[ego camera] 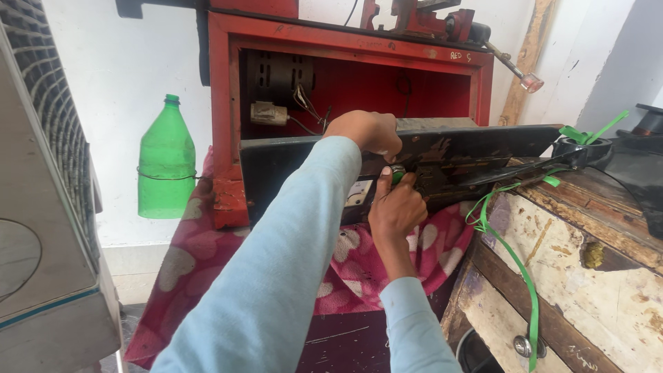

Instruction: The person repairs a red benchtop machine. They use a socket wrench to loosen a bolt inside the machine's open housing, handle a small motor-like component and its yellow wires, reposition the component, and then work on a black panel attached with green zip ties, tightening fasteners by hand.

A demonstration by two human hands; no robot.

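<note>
A long dark metal panel (476,141) lies tilted across the open front of a red machine cabinet (222,103). My left hand (366,131) grips the panel's upper edge, fingers curled over it. Just below, my right hand (395,207) presses against the panel's face, pinching a small green-handled tool (398,174) between thumb and fingers. Both arms wear light blue sleeves. The tool's tip is hidden behind my fingers.
A green plastic bottle (166,162) hangs on the white wall at left. Pink heart-patterned cloth (200,255) drapes under the cabinet. A worn wooden bench (587,255) with green strapping (521,269) stands at right. A grey appliance (41,207) fills the left edge.
</note>
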